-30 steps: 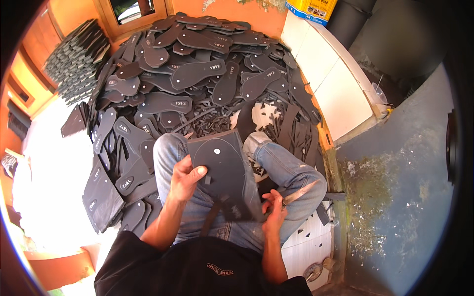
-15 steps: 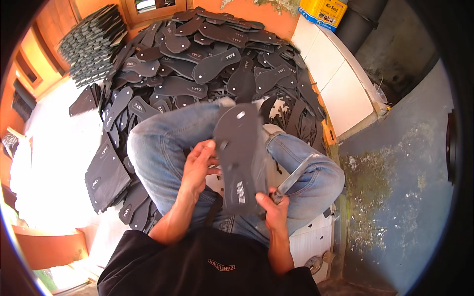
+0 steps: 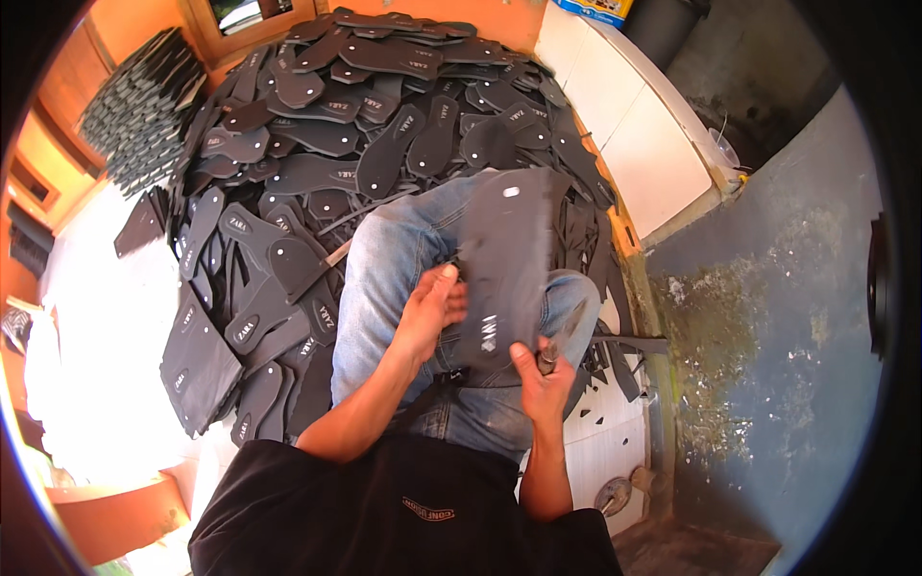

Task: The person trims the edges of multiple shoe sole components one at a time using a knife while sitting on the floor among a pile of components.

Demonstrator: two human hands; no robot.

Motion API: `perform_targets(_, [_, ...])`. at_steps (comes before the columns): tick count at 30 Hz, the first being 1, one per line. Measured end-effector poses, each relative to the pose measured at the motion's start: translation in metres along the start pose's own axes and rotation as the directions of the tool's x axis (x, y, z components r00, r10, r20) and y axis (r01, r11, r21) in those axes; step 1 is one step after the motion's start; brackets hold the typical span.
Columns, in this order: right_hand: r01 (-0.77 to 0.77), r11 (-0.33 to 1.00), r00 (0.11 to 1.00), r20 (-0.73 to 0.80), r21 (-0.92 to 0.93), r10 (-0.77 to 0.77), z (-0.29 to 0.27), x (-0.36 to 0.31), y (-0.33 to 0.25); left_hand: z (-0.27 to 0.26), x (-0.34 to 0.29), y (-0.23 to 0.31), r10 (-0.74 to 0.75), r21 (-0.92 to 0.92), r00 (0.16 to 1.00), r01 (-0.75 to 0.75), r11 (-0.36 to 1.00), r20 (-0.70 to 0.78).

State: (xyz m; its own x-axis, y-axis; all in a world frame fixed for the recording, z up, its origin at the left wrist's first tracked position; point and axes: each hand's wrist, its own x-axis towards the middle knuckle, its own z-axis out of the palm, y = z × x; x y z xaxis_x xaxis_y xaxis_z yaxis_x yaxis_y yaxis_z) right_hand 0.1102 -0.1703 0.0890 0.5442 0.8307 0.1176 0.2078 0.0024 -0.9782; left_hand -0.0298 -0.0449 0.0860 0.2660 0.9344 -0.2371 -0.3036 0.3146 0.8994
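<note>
A dark flat sheet (image 3: 507, 264) is held up over the lap, in front of the jeans (image 3: 384, 259); its surface is smeared by motion, its printed mark cannot be read clearly, and part of the pile of sole-shaped pieces (image 3: 312, 173) is hidden behind it; its lower right corner is clamped between the thumb and fingers of the right hand (image 3: 545, 384), by which a knife (image 3: 548, 358) is also gripped, its blade blurred against the knee.

The left hand (image 3: 429, 312) is placed at the sheet's left edge, its fingers blurred; whether the sheet is touched or gripped there cannot be told.

A yellow and blue can (image 3: 597, 10) is cut off by the upper edge, so its contents are not shown; a clear vessel (image 3: 727, 151) near the wall ledge is only faintly made out, and what is in it cannot be told; the left side is washed out by glare.
</note>
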Motion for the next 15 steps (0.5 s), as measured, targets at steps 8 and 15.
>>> perform_targets(8, [-0.077, 0.996, 0.989, -0.127, -0.046, 0.071, -0.005, 0.038, -0.003, 0.058, 0.031, -0.014, 0.451, 0.602, 0.640, -0.759, 0.247, 0.622])
perform_targets(15, [-0.302, 0.879, 0.932, -0.078, 0.370, 0.353, -0.032, 0.074, 0.020, 0.021, 0.078, -0.023, -0.124, -0.004, 0.989, 0.125, 0.992, 0.076])
